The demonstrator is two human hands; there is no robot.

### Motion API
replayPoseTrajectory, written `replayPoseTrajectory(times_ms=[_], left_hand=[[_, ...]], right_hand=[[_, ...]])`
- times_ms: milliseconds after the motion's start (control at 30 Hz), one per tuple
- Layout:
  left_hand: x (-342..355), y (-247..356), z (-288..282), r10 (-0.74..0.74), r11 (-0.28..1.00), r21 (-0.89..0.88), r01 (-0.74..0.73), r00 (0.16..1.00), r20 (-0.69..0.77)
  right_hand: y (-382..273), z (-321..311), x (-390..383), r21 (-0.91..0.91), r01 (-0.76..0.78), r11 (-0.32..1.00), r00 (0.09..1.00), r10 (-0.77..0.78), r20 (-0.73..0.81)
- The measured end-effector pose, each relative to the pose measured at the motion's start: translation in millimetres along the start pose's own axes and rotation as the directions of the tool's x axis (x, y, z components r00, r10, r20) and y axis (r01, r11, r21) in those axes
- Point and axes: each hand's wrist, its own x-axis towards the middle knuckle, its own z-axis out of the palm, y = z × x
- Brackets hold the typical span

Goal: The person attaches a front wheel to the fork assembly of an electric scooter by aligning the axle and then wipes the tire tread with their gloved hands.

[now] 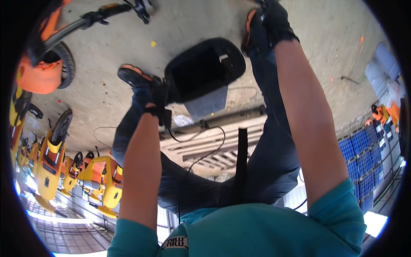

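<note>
Between my feet a black oval tub-like container stands on the floor, its dark hollow facing up and a grey lower side showing. My left hand, in a black glove, is closed at the container's left rim; the fingers are dark against it. Far ahead, beside my right shoe, reaches my right hand, also gloved in black. It is apart from the container. Its fingers lie at the upper edge of the picture, too dark and cut off to show what they hold, if anything.
A bicycle with an orange basket and dark handlebar stands at far left. Several yellow bikes line the left side. Wooden slats lie beneath my legs. Blue crates and grey seat-like pieces are at right.
</note>
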Motion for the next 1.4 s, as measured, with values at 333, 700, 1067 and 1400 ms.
replayPoseTrajectory(times_ms=[333,700,1067,1400], left_hand=[[46.0,-16.8,3.3,0.140,0.971,0.185,-0.153,0.987,0.084],[34.9,-8.5,78.0,0.272,0.893,0.178,-0.414,0.810,0.520],[62.8,50.5,19.5,0.295,0.903,-0.011,-0.430,0.599,0.744],[119.7,75.7,-185.6,0.223,0.933,0.176,-0.313,0.888,0.402]], right_hand=[[-38.1,58.3,-37.3,0.578,-0.288,0.764,0.925,0.377,-0.037],[-86.1,89.5,-54.0,-0.207,0.070,0.976,0.991,-0.092,-0.097],[-26.9,175.5,-66.9,-0.395,0.116,0.911,0.988,-0.066,0.137],[-22.0,195.2,-9.0,-0.729,0.074,0.680,0.917,0.240,0.317]])
